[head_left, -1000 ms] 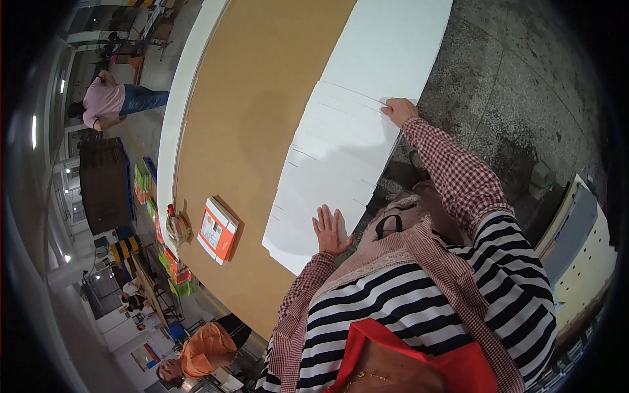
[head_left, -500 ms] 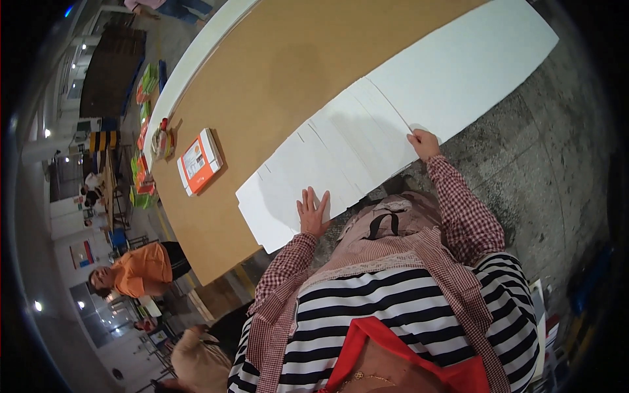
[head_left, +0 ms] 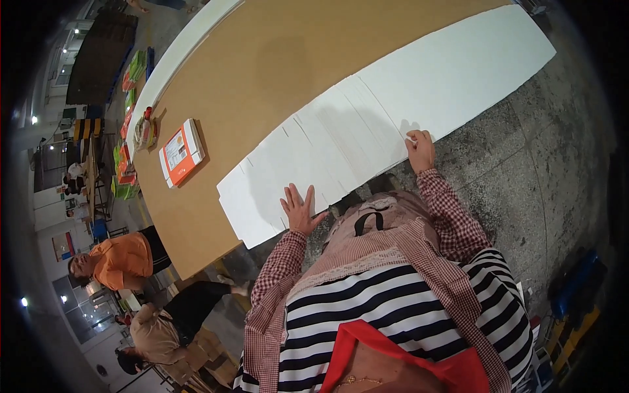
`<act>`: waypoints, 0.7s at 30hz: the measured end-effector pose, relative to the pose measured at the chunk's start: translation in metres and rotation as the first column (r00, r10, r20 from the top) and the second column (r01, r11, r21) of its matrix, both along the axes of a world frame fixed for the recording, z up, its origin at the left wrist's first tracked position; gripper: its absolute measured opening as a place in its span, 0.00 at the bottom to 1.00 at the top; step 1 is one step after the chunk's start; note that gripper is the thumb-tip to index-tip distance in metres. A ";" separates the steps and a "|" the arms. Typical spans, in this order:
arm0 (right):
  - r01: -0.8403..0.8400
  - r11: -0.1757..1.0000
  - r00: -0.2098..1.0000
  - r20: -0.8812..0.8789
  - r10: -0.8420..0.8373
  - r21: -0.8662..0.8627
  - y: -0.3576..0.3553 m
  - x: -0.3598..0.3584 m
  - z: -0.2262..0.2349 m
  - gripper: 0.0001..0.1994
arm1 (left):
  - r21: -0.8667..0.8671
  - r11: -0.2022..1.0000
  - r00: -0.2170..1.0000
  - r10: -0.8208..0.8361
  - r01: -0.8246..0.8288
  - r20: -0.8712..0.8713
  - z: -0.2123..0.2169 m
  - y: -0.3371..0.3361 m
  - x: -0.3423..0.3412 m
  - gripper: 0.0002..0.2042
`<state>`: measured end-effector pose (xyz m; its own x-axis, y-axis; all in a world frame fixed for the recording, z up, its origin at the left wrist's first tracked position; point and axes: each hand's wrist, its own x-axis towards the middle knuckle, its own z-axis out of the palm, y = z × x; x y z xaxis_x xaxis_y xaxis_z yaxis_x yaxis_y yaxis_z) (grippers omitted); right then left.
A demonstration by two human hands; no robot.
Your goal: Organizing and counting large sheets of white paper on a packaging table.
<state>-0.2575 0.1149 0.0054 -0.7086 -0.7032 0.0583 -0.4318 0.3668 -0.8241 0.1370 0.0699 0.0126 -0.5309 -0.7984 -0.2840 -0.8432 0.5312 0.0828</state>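
A stack of flat white cardboard sheets (head_left: 314,157) lies fanned out along the near edge of a long brown table (head_left: 262,72). My left hand (head_left: 299,209) rests flat on the near left part of the stack, fingers spread. My right hand (head_left: 419,147) grips the near edge of the sheets further right, fingers curled on the edge. A long white board (head_left: 458,72) continues to the right under the sheets. Both sleeves are red checked.
An orange and white box (head_left: 181,152) lies on the table left of the sheets. Coloured packs (head_left: 134,72) line the far left edge. A person in an orange top (head_left: 121,259) and another bending person (head_left: 170,314) stand at lower left. Grey concrete floor (head_left: 524,170) lies to the right.
The view has swung, so the table and sheets now run more across the picture. My left hand stays flat on the stack; my right hand stays at the sheets' near edge.
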 end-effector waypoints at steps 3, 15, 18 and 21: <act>-0.064 0.995 0.995 0.082 0.058 0.070 0.000 -0.012 -0.009 0.07 | -0.028 0.999 0.999 -0.019 0.020 0.029 -0.006 -0.001 -0.006 0.46; -0.120 0.934 0.988 0.137 0.078 0.335 -0.012 -0.012 0.000 0.15 | -0.088 0.996 0.999 -0.036 0.033 -0.023 -0.011 0.003 -0.003 0.45; -0.199 0.896 0.962 0.255 0.101 0.397 -0.021 -0.023 0.009 0.16 | -0.082 0.996 0.999 -0.034 0.033 -0.016 -0.009 0.005 -0.004 0.46; -0.258 0.857 0.964 0.180 0.196 0.447 -0.028 -0.028 0.003 0.18 | -0.080 0.996 0.999 -0.050 0.049 -0.009 -0.009 0.004 -0.005 0.46</act>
